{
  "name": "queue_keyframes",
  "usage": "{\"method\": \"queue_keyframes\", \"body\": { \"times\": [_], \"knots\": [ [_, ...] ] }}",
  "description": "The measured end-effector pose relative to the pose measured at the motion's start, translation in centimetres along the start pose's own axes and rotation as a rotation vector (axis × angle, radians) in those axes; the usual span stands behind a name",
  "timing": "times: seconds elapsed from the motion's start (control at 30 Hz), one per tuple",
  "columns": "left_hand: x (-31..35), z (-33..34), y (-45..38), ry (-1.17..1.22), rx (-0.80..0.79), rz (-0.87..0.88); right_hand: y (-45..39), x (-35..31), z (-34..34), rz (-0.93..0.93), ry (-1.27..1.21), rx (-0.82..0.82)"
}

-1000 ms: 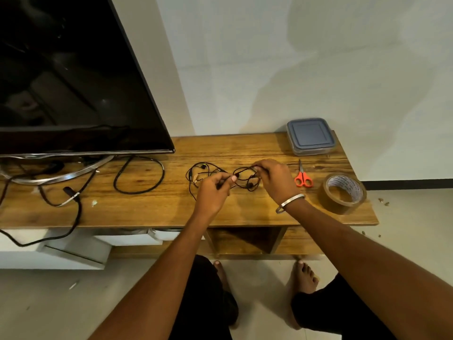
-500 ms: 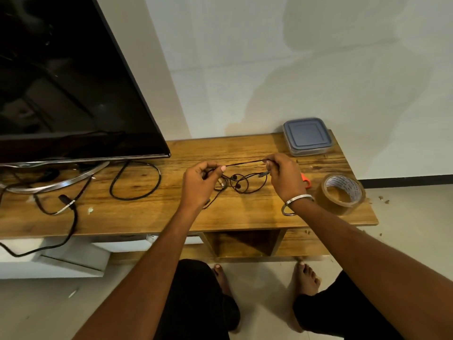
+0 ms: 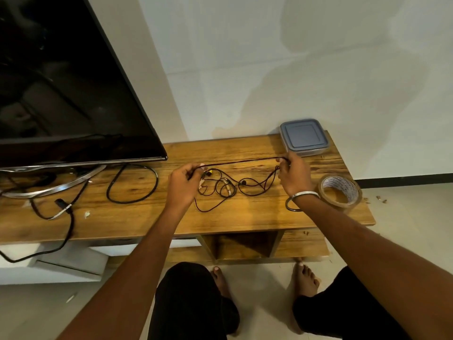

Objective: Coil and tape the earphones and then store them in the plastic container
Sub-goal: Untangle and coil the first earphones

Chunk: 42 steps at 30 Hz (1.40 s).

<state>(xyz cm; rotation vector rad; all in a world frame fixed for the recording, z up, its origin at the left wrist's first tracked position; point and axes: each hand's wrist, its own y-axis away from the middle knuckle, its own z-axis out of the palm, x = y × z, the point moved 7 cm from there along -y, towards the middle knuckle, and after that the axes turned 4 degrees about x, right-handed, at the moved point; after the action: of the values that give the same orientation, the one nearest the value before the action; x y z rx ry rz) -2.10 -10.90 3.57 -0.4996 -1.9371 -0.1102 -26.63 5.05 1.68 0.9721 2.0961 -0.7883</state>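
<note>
Pinching a taut stretch of the earphones [image 3: 235,185], left hand [image 3: 185,182] and right hand [image 3: 293,175] hold it above the surface [image 3: 147,217]. Remaining cord lies tangled below. Lidded plastic container [image 3: 304,137] sits at the back right corner, just beyond the right hand.

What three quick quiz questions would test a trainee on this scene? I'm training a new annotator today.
1. True or false: the container has its lid on.
2. Which thing lies nearest the right hand? A) tape roll B) TV C) loose black cable
3. Fill in: both hands hold a length of the earphones cord stretched ___ between them.

Key:
1. True; the lid sits closed on it, at the table's back corner.
2. A.
3. Taut; the left hand grips one end, the right the other, and the rest lies tangled on the table.
</note>
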Motion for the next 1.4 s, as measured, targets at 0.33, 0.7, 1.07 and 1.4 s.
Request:
{"method": "queue_keyframes", "body": {
  "times": [0.33,0.7,1.07,1.4],
  "knots": [
    [-2.6,3.4,1.5,-0.009,-0.222,-0.146,0.1,-0.9,0.9,0.020,-0.127,-0.056],
    [0.7,6.7,0.4,-0.251,-0.247,-0.002,0.2,-3.9,2.5,-0.039,-0.293,-0.220],
    [4.7,7.8,1.0,-0.403,-0.209,0.447,1.7,-6.1,3.4,-0.256,-0.223,-0.353],
    [2.8,7.7,1.6,-0.115,-0.414,0.272,1.6,-4.4,3.7,-0.112,-0.337,-0.493]
  ]
}}
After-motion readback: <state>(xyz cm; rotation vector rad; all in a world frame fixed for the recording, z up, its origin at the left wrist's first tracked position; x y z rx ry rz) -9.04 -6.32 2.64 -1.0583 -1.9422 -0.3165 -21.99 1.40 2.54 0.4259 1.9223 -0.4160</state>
